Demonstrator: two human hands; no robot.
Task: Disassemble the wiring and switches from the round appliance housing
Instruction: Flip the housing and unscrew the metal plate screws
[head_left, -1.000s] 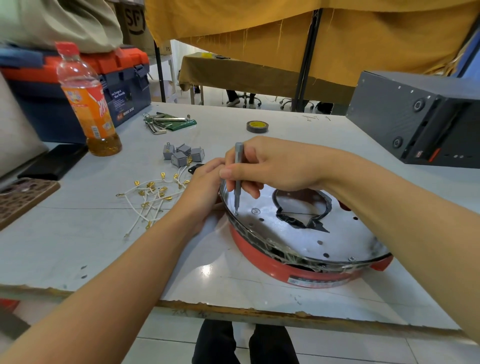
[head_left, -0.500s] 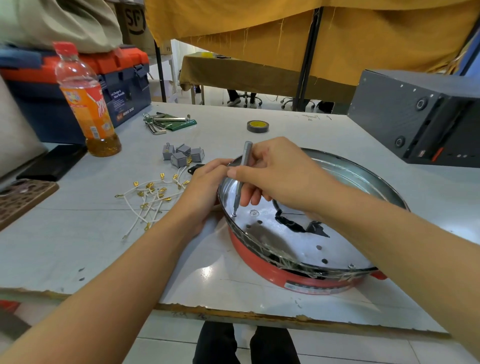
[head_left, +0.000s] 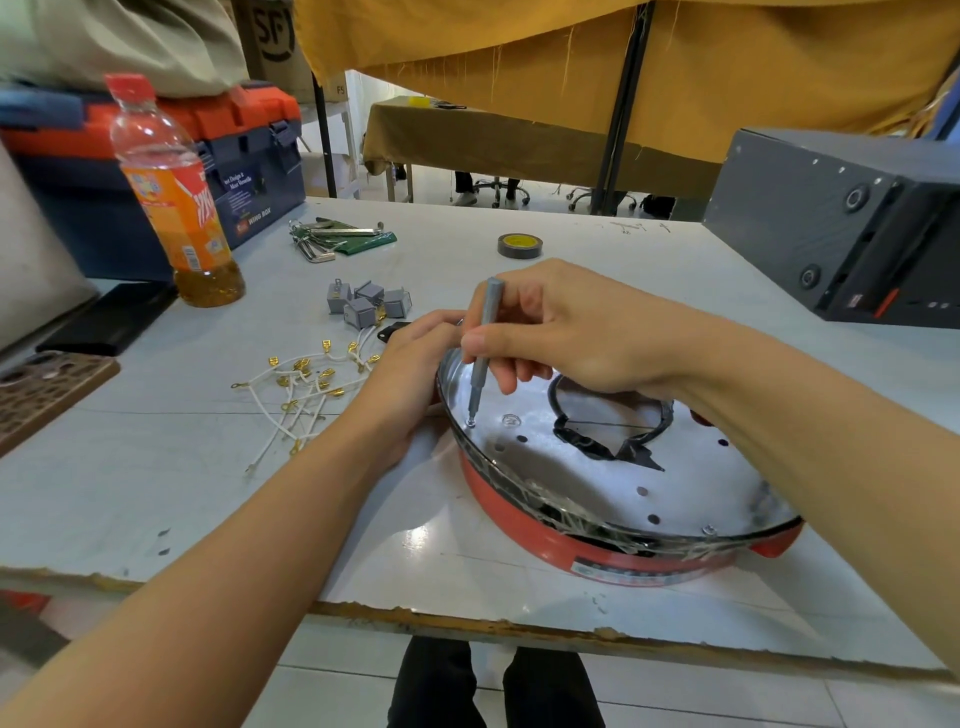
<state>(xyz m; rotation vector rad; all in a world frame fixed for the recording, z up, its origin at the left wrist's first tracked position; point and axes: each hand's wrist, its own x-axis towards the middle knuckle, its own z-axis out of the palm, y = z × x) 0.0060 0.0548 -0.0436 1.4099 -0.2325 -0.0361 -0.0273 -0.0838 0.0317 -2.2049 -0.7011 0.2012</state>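
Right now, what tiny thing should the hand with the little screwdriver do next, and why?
Probably twist the screwdriver to loosen that screw. The right hand pinches it nearly upright, and its tip sits on a small screw near the rim of the shiny plate. The left hand grips the round housing at its edge, which should steady it.

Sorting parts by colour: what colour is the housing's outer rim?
Red outer rim, seen in the head view.

Colours noted.
Housing (head_left: 613, 558) red, silver plate (head_left: 597, 483); wires (head_left: 291, 400) white, gold-tipped; switches (head_left: 366, 304) grey; bottle (head_left: 174, 197) orange-labelled, red-capped.
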